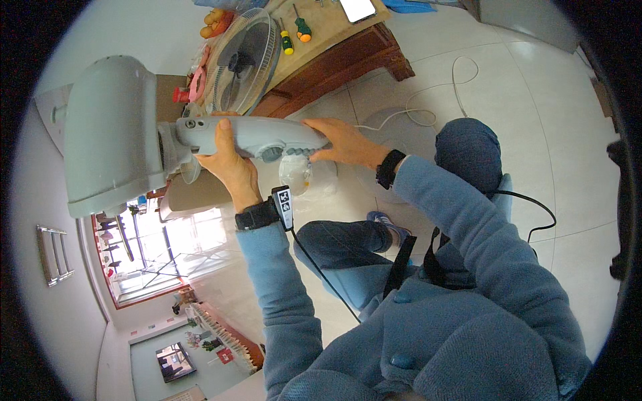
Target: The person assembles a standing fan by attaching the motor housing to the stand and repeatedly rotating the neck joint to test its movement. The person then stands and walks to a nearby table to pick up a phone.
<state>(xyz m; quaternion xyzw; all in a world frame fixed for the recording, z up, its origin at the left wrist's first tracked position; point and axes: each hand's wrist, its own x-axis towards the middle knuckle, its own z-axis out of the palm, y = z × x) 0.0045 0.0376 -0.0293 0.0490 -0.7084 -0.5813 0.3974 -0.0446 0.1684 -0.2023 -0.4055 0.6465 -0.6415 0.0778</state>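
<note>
Closest in are the person's blue woollen sleeves and denim-clad knees, with a black cable running up to a small tagged device strapped at the left wrist. The left hand (227, 160) is closed around the grey fan neck (251, 136), thumb on top near the joint where the neck meets the large grey motor housing (110, 134). The right hand (344, 142), wearing a dark watch at the wrist, grips the other end of the same neck, fingers curled over it just past the round control knobs on its underside. The fan body is thus held up in the air between both hands, in front of the knees and above the tiled floor (535, 134). Beyond the hands, a round white fan base (394, 127) lies on the floor with a white cord (455, 87) looping away from it. Farther off stands a wooden bench (348, 57); a wire fan grille (244, 60) leans on it, with two screwdrivers (294, 33), yellow and green handled, and a phone (356, 9) on top.
</note>
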